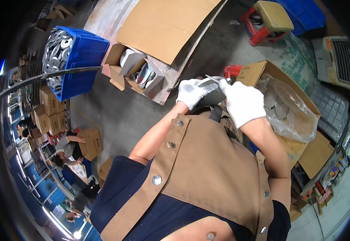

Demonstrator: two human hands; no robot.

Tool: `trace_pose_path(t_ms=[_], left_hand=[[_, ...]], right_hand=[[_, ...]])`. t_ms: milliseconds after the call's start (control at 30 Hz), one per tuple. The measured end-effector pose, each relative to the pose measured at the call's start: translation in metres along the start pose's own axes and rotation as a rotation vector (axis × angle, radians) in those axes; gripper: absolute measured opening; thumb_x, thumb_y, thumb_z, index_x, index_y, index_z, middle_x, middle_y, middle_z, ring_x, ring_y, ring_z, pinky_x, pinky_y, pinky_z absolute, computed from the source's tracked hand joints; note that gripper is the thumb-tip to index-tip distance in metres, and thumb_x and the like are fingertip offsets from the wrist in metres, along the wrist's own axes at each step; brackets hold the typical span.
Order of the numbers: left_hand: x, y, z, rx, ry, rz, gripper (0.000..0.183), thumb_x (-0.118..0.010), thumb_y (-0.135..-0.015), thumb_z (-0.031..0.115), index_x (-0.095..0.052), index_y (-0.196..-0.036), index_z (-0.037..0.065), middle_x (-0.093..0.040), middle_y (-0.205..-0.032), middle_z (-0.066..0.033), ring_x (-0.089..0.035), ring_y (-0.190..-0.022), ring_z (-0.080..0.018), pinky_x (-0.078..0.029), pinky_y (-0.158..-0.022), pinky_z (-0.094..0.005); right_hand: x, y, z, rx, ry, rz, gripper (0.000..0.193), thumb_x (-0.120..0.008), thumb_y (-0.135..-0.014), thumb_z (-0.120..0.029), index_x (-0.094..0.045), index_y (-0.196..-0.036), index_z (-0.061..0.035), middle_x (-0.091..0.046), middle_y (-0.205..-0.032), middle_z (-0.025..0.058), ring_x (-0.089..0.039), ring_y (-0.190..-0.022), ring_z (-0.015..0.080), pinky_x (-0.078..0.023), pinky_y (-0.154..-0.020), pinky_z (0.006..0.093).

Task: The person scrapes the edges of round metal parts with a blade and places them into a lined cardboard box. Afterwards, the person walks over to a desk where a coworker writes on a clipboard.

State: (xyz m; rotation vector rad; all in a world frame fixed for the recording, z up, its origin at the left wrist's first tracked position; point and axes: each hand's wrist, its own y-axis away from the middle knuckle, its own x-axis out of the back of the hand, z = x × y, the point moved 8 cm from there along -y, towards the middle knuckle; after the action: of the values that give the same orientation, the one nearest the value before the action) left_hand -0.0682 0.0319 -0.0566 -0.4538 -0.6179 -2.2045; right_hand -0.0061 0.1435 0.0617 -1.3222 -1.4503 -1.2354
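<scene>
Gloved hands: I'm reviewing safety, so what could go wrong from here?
The shiny piece held by the left hand and right hand could slip. The plastic bag spilling from the carton, near the right forearm, might snag. The blue bin, heaped with metal rings, could shed some if bumped.

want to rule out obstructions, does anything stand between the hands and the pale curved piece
Nothing visible does, apart from the white gloves: the left hand and right hand both meet the pale curved piece. The open cardboard box stands to the right, not between.
</scene>
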Motion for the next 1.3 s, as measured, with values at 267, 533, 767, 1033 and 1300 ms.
trace_pose_path(t_ms=[267, 533, 767, 1033, 1300], left_hand=[[-0.003, 0.000, -0.010, -0.031, 0.164, -0.021, 0.032, -0.067, -0.080, 0.039, -0.071, -0.099, 0.015, -0.068, -0.078, -0.0111, -0.065, -0.065, -0.0208, -0.048, -0.059, -0.0309], [0.002, -0.001, -0.009, 0.094, 0.150, -0.016, 0.030, -0.073, -0.078, 0.031, -0.072, -0.096, 0.007, -0.070, -0.078, -0.0076, -0.062, -0.065, -0.0112, -0.048, -0.060, -0.0269], [0.004, -0.007, -0.021, 0.232, 0.186, -0.023, 0.034, -0.074, -0.076, 0.034, -0.072, -0.094, 0.005, -0.070, -0.076, -0.0098, -0.061, -0.064, -0.0101, -0.047, -0.059, -0.0275], [0.008, -0.003, -0.010, 0.066, -0.001, -0.016, 0.031, -0.075, -0.075, 0.032, -0.072, -0.091, 0.005, -0.069, -0.073, -0.0109, -0.064, -0.062, -0.0146, -0.047, -0.057, -0.0290], [0.012, -0.004, -0.003, 0.099, 0.126, -0.043, 0.030, -0.073, -0.078, 0.033, -0.072, -0.090, 0.005, -0.069, -0.073, -0.0101, -0.061, -0.061, -0.0105, -0.048, -0.057, -0.0273]], right_hand=[[0.003, -0.003, 0.007, -0.068, -0.022, -0.096, 0.028, -0.051, -0.082, -0.011, -0.062, -0.108, -0.0113, -0.064, -0.078, 0.0143, -0.063, -0.069, 0.0319, -0.050, -0.062, 0.0426], [-0.008, -0.007, 0.020, -0.040, -0.076, -0.082, 0.032, -0.055, -0.077, -0.010, -0.063, -0.109, -0.0112, -0.063, -0.077, 0.0140, -0.063, -0.072, 0.0306, -0.050, -0.064, 0.0416], [-0.008, -0.020, 0.024, -0.057, -0.109, -0.008, 0.026, -0.044, -0.091, -0.020, -0.065, -0.086, -0.0051, -0.065, -0.075, 0.0158, -0.065, -0.069, 0.0314, -0.052, -0.062, 0.0421], [-0.017, -0.021, 0.026, -0.064, -0.113, -0.077, 0.022, -0.046, -0.087, -0.015, -0.064, -0.098, -0.0081, -0.065, -0.079, 0.0155, -0.064, -0.073, 0.0323, -0.050, -0.065, 0.0427], [-0.039, -0.024, 0.046, -0.181, -0.205, -0.118, 0.034, -0.044, -0.086, -0.012, -0.064, -0.112, -0.0173, -0.066, -0.087, 0.0152, -0.063, -0.080, 0.0343, -0.050, -0.071, 0.0427]])
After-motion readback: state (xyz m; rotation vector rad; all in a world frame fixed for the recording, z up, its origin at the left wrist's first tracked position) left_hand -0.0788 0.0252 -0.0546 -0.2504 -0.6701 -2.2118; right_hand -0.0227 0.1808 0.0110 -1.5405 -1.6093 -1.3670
